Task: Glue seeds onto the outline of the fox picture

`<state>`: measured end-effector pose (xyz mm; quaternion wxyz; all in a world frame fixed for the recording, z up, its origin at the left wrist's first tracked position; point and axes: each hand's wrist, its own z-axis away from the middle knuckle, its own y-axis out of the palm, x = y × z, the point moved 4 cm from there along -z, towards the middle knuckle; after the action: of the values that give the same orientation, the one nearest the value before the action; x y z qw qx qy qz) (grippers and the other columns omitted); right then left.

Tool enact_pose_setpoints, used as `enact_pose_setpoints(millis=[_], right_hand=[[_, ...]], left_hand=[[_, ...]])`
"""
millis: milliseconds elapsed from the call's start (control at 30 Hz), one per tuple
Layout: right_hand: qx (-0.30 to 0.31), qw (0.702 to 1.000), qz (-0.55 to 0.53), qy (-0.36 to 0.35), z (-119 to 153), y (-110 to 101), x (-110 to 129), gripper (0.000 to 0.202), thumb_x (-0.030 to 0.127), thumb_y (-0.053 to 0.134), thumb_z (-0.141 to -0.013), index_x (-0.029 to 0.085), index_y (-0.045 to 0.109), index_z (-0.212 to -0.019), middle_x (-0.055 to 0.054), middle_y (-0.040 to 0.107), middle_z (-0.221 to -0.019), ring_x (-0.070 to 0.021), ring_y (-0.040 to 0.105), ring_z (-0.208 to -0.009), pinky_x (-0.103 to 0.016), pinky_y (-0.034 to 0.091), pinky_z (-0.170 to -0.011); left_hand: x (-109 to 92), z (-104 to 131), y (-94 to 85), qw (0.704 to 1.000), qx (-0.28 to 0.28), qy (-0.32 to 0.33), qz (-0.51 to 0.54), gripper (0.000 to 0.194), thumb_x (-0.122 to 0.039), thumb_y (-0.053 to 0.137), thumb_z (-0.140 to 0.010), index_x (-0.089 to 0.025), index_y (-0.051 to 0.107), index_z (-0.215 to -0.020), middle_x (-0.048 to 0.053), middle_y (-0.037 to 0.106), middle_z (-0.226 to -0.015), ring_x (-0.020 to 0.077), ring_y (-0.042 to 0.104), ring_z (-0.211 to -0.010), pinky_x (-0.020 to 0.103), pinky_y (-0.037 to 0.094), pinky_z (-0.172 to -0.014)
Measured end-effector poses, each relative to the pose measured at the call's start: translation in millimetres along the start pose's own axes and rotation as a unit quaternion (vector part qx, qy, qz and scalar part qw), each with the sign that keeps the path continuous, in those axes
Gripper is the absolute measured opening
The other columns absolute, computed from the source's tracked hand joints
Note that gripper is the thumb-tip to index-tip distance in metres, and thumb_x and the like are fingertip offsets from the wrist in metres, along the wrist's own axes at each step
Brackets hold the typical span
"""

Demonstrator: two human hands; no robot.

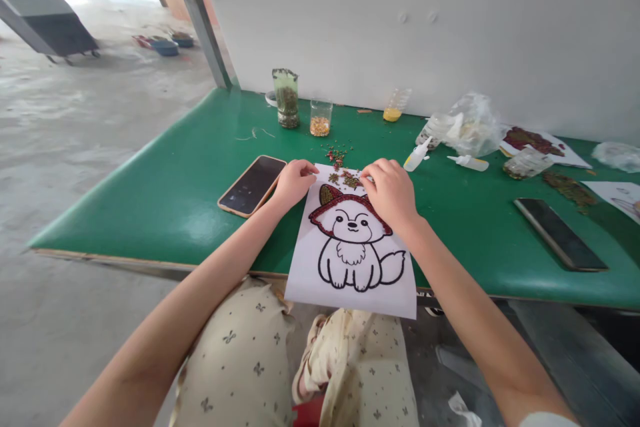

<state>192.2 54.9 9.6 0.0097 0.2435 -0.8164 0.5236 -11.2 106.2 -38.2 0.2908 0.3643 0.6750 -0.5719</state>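
The sheet [306, 273] with the fox drawing lies in front of me, its upper part on the worktop [150, 193], its lower end jutting out over my lap [235, 353]. My left hand [297, 181] is at the upper left corner, fingers curled; my right hand [393, 193] bends over the upper right, thumb and forefinger close together — I can't tell whether either grips anything. Greenish-brown bits [351, 181] lie loose between them, above the fox's ears. A tilt or jerk of the paper could send them sliding off. That overhang worries me too: a knee bumping it might crease the sheet. And my right hand partly covers the red-brown filling [345, 201] — dragging across it could knock pieces loose, if they're poorly stuck.
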Motion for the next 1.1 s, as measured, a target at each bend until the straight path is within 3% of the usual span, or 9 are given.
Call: enact_pose_setpoints(millis=[167,333,733,1100], right_hand=[[0.024,0.997,0.071,-0.006,-38,32,-17,0.022,0.015,0.046,-0.089,0.018,0.065,-0.079,-0.013,0.060,-0.087,-0.0272,0.049,-0.090,-0.040,0.037,-0.076],[0.048,0.997,0.036,-0.047,-37,51,-28,0.029,0.012,0.041,-0.090,0.020,0.069,-0.095,-0.011,0.062,-0.097,-0.0259,0.049,-0.096,-0.039,0.037,-0.081],[0.061,0.996,0.020,-0.067,-36,51,-29,0.031,0.011,0.047,-0.089,0.023,0.075,-0.090,-0.009,0.063,-0.099,-0.0250,0.047,-0.098,-0.039,0.038,-0.082],[0.061,0.996,0.014,-0.058,-34,44,-28,0.019,0.017,0.057,-0.087,0.024,0.074,-0.086,-0.009,0.061,-0.095,-0.0261,0.049,-0.098,-0.041,0.043,-0.082]], left_hand=[[0,0,-2.0,1.000,0.001,-0.013,0.010,0.012,-0.016,0.056,-0.068,-0.018,0.065,-0.077,0.001,0.062,-0.078,0.0163,0.056,-0.076,0.030,0.044,-0.072],[-1,1,-3.0,1.000,0.001,-0.015,0.014,0.013,-0.015,0.056,-0.068,-0.018,0.065,-0.077,0.001,0.063,-0.079,0.0169,0.057,-0.077,0.031,0.044,-0.075],[-1,2,-2.8,1.000,0.009,-0.008,-0.007,0.014,-0.014,0.054,-0.070,-0.018,0.065,-0.078,0.002,0.062,-0.082,0.0171,0.057,-0.078,0.031,0.045,-0.075],[-1,1,-2.8,1.000,0.013,0.004,-0.028,0.017,-0.012,0.052,-0.070,-0.018,0.066,-0.078,0.003,0.062,-0.086,0.0175,0.057,-0.081,0.033,0.045,-0.080]])
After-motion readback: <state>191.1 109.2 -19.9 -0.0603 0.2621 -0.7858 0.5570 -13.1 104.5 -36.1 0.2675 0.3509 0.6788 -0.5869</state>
